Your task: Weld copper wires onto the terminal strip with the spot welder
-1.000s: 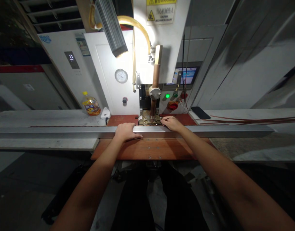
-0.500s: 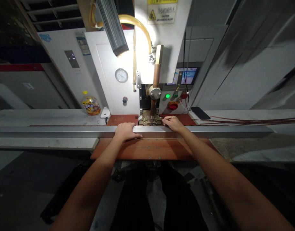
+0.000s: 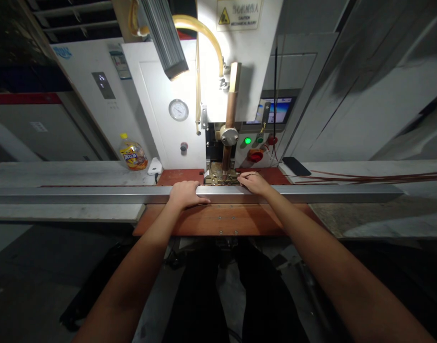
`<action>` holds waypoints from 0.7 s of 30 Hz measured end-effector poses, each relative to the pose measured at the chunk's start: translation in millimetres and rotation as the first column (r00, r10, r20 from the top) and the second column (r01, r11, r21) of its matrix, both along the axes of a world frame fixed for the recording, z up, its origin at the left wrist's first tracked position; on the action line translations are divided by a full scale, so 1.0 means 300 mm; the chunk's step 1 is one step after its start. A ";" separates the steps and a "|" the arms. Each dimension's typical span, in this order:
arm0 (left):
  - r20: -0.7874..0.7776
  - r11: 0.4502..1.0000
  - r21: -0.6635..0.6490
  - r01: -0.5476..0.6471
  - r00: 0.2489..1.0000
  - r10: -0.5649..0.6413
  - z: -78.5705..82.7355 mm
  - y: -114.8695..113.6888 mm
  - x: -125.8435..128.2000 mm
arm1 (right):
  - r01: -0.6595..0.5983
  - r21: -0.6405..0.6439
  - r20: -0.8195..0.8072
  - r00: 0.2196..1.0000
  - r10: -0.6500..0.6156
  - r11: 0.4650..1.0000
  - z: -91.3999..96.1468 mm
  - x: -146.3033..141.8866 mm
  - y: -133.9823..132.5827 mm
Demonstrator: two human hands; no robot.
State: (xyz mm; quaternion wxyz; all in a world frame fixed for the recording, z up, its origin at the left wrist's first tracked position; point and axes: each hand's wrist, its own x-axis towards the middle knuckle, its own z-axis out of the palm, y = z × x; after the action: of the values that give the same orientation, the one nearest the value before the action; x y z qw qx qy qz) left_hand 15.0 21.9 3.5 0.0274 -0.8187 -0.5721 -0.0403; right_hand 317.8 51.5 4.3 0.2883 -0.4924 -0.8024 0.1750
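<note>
A long metal bar (image 3: pixel 97 194) lies flat across the bench in front of the welding machine (image 3: pixel 225 85), reaching far out to both sides of it and resting on the wooden plate (image 3: pixel 222 220) just before the machine's copper rod (image 3: pixel 227 157). The left hand (image 3: pixel 185 194) lies palm down on the bar a little to the left of the rod, fingers curled over the far edge and thumb along the near face, so it grips the bar. The right hand (image 3: pixel 254 183) sits just right of the rod, on the bar's far edge, its fingertips pinched together toward the small brass fixture (image 3: pixel 218 176) under the rod; whether they hold a small part there I cannot tell. The bar looks stiff and smooth, likely hollow and not very heavy for its length, but so long that its ends would swing and lever if held at one point only. A two-handed hold close to the machine, one hand each side of the rod, seems the steadiest place to take it. A bottle (image 3: pixel 133 155) stands left of the machine, a phone (image 3: pixel 296 166) and thin rods (image 3: pixel 375 179) lie to its right.
</note>
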 end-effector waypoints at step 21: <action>0.032 0.998 -0.031 0.051 0.998 -0.050 0.010 -0.001 -0.007 | 0.013 -0.008 0.016 1.000 -0.013 1.000 0.005 -0.003 -0.006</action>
State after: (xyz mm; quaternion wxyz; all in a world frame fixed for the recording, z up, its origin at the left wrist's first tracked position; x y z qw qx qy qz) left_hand 12.8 21.7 6.4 0.0043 -0.8326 -0.5521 -0.0447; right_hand 316.9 49.7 5.8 0.2812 -0.5002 -0.8007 0.1723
